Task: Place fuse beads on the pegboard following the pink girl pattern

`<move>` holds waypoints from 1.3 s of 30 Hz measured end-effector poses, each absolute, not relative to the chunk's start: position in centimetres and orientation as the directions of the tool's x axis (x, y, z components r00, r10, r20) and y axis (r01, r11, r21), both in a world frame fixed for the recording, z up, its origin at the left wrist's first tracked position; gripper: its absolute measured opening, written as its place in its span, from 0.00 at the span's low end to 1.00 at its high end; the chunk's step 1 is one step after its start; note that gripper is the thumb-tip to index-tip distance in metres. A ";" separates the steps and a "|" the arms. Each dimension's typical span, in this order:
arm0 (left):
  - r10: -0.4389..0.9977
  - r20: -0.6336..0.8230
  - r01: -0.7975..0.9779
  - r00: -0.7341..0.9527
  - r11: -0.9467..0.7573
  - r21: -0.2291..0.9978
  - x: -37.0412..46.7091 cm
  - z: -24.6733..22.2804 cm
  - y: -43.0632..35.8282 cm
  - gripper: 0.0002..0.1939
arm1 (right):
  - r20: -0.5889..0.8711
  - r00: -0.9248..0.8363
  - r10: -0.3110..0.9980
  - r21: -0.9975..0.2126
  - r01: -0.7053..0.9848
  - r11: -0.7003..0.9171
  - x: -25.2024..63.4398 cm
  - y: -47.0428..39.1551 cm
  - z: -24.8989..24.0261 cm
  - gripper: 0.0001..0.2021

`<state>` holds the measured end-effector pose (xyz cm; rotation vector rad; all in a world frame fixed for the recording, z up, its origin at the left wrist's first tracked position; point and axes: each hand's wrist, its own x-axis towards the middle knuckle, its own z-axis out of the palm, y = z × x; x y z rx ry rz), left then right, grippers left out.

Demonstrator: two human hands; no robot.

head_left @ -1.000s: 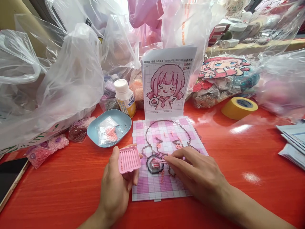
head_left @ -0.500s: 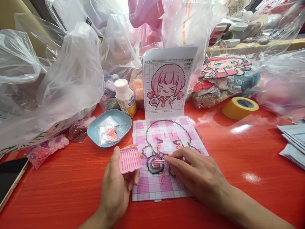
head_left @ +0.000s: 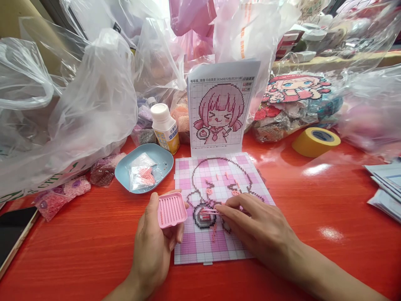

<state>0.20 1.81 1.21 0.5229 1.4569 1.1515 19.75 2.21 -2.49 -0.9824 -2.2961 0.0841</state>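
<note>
Held in my left hand is a small pink ridged tray, with a few red beads in its left groove. My right hand pinches pink tweezers, their tips over the round black-edged plate motif on the pegboard. This pink and white checked pegboard carries bead outlines of a figure: a dark head curve, closed eyes and coral cheeks. My right hand hides part of its lower right. Behind it stands a printed pattern sheet showing a pink-haired figure.
Left of the board are a blue dish with small bead bags, a white-capped bottle and a phone. Yellow tape and papers lie to the right. Plastic bags line the back.
</note>
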 end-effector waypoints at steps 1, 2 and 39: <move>0.838 -0.484 -0.282 -0.251 0.415 0.865 0.2 1.2 1.8 0.24 | 0.524 -0.525 0.671 -0.296 0.626 0.721 19.8 2.2 -2.5 0.13; 0.839 -0.483 -0.283 -0.250 0.413 0.865 0.2 1.2 1.8 0.24 | 0.523 -0.528 0.669 -0.299 0.622 0.724 19.8 2.2 -2.6 0.13; 0.956 -0.290 -0.239 -0.035 0.274 0.931 -0.1 1.1 1.4 0.21 | 0.681 -0.411 0.606 -0.306 0.592 0.746 19.6 1.9 -1.7 0.12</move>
